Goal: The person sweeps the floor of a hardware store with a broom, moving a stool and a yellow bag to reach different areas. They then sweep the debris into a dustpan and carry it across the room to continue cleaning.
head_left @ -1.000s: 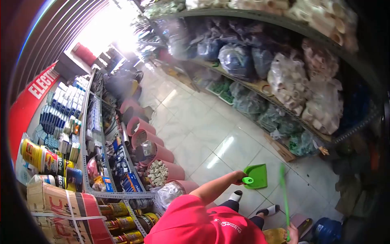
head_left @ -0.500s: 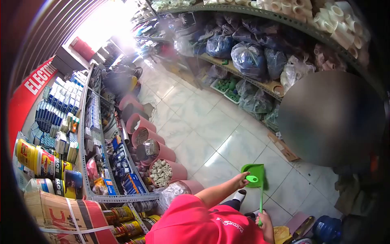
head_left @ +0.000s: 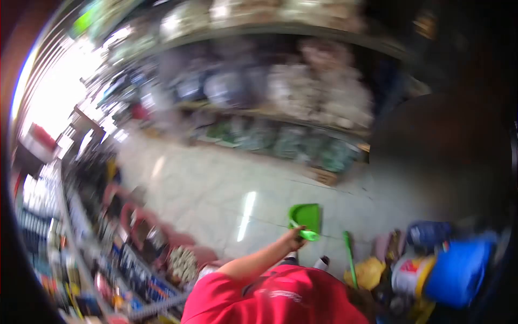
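Note:
My left hand (head_left: pixel 296 237) is closed around the bright green handle (head_left: pixel 309 235) of a dustpan. Below and just beyond it, the green dustpan (head_left: pixel 312 216) shows against the tiled floor. To the right, apart from the dustpan, a thin green stick (head_left: pixel 350 258) stands at a slant, its lower end by a yellow bag (head_left: pixel 368 272). My right hand does not show; the red shirt (head_left: pixel 286 294) fills the bottom middle. The view is smeared by motion.
Pink bins (head_left: pixel 175 237), one with white pipe fittings (head_left: pixel 183 263), line the left shelving. Bagged goods fill the far shelves (head_left: pixel 232 89). At right are a white-and-yellow bucket (head_left: pixel 409 274), a blue bag-like item (head_left: pixel 458 272) and a blue water jug (head_left: pixel 429 233).
The view has swung to the right, bringing in the bucket and blue item. My right hand, earlier on the green stick, no longer shows. My left hand still holds the dustpan handle.

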A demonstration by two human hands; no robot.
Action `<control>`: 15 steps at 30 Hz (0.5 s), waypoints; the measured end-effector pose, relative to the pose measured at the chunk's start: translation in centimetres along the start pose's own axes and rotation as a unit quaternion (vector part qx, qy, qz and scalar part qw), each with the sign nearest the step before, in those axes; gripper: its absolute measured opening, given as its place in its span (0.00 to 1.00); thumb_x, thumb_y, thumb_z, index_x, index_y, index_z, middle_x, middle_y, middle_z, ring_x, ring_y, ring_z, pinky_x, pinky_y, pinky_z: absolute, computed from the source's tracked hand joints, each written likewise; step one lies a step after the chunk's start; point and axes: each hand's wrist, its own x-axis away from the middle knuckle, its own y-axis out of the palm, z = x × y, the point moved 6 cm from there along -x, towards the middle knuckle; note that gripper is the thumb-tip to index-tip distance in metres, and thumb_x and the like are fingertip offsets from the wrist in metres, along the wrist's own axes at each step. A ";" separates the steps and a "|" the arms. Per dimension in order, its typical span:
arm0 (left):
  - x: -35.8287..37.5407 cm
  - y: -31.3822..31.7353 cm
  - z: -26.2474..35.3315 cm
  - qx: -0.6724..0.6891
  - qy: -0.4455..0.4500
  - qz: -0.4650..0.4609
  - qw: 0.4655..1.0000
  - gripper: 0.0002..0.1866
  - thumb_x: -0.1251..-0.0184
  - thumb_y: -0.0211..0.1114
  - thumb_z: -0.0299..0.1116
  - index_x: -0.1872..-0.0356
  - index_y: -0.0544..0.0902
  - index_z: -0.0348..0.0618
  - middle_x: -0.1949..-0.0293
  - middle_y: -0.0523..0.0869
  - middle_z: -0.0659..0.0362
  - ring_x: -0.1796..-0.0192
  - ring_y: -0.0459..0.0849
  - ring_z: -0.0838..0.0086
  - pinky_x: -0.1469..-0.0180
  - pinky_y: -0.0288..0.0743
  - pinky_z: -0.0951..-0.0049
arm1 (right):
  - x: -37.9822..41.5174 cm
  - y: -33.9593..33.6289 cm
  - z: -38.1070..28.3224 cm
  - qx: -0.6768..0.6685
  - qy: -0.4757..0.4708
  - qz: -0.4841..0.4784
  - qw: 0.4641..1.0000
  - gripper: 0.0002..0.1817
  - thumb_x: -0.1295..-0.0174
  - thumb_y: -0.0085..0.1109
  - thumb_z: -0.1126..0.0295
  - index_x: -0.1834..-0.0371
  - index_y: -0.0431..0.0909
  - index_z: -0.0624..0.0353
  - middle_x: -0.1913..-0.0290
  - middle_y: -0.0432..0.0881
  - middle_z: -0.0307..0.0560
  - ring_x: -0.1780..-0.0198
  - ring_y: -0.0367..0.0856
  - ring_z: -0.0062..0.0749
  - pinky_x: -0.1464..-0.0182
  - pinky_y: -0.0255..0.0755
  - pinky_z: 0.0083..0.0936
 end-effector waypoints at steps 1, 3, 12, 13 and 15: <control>-3.0 -1.4 -0.7 -0.014 -0.020 -0.060 0.998 0.11 0.42 0.50 0.37 0.66 0.72 0.41 0.69 0.77 0.55 0.70 0.77 0.67 0.69 0.74 0.66 | 0.7 -0.6 1.6 0.003 -0.009 0.007 1.000 0.22 0.49 0.49 0.68 0.49 0.58 0.49 0.79 0.68 0.41 0.83 0.67 0.24 0.84 0.64 0.22; 3.4 5.5 -2.0 -0.037 -0.036 -0.082 0.995 0.10 0.41 0.49 0.36 0.68 0.72 0.40 0.71 0.76 0.56 0.71 0.75 0.69 0.71 0.73 0.69 | 1.5 -1.1 3.9 0.005 -0.021 0.015 1.000 0.22 0.50 0.50 0.68 0.50 0.60 0.50 0.78 0.69 0.41 0.83 0.67 0.24 0.83 0.64 0.22; 6.6 18.1 -9.1 -0.210 -0.089 -0.133 0.965 0.14 0.46 0.52 0.24 0.57 0.64 0.45 0.68 0.72 0.56 0.79 0.69 0.80 0.78 0.69 0.83 | 3.3 -3.6 10.2 -0.063 -0.031 0.045 0.997 0.19 0.53 0.53 0.69 0.54 0.65 0.53 0.76 0.72 0.41 0.81 0.68 0.24 0.81 0.65 0.22; 6.0 18.7 -10.0 -0.242 -0.099 -0.154 0.953 0.15 0.46 0.52 0.24 0.57 0.64 0.46 0.68 0.72 0.57 0.79 0.69 0.81 0.79 0.69 0.83 | 3.3 -4.1 10.5 -0.065 -0.033 0.046 0.996 0.19 0.53 0.53 0.69 0.55 0.65 0.54 0.75 0.72 0.41 0.81 0.68 0.24 0.81 0.65 0.23; 4.2 18.8 -11.7 -0.304 -0.119 -0.176 0.929 0.20 0.47 0.53 0.25 0.51 0.63 0.49 0.70 0.72 0.58 0.80 0.68 0.81 0.82 0.66 0.81 | 3.5 -4.6 10.8 -0.069 -0.035 0.049 0.996 0.19 0.54 0.54 0.69 0.56 0.67 0.55 0.75 0.72 0.41 0.81 0.69 0.24 0.80 0.65 0.23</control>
